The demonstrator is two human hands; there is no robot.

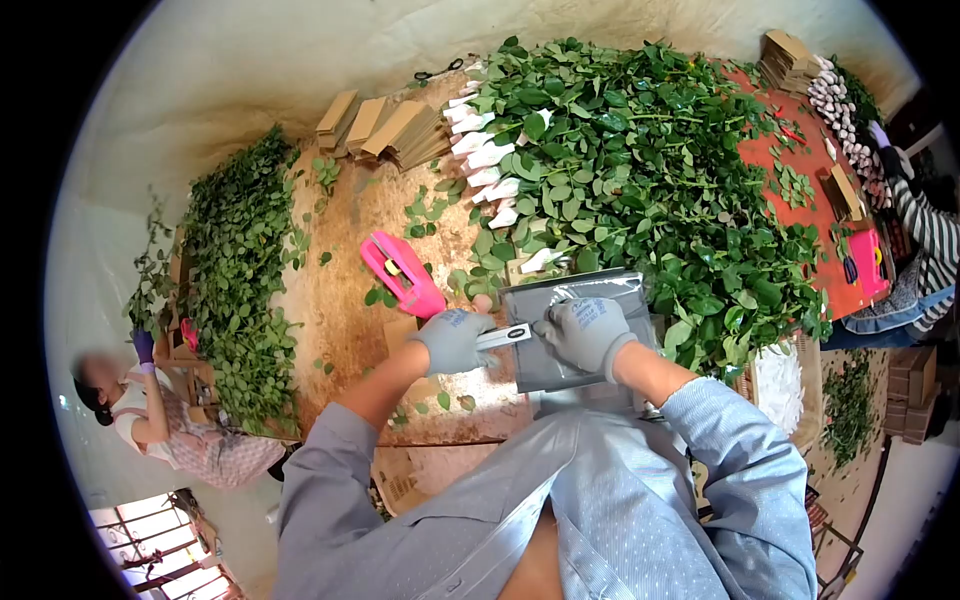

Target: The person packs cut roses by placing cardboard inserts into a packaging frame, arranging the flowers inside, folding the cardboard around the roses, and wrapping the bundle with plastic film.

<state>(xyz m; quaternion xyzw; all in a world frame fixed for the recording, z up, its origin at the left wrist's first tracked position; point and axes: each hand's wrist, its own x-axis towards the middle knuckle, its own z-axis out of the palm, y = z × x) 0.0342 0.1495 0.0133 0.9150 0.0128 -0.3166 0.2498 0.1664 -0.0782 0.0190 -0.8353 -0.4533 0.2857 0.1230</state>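
My left hand (455, 342), in a grey work glove, is closed around a slim white-and-grey handheld tool with a dark oval label (504, 336); its exact kind is unclear. The tool points toward my right hand (588, 332), gloved the same way. That hand rests over a stack of dark grey plastic sheets (615, 287), its fingers curled near the tool's end. What those fingers pinch, if anything, is hidden. A pink tape dispenser (402, 274) lies on the wooden table (345, 235) just beyond my left hand.
A large heap of leafy rose stems (620, 150), white-wrapped heads (487, 155) facing left, covers the table ahead. Folded cardboard pieces (395, 130) and scissors (438, 70) lie at the back. More stems (240, 280) stand left, beside one person (160, 410); another person (915, 230) works at right.
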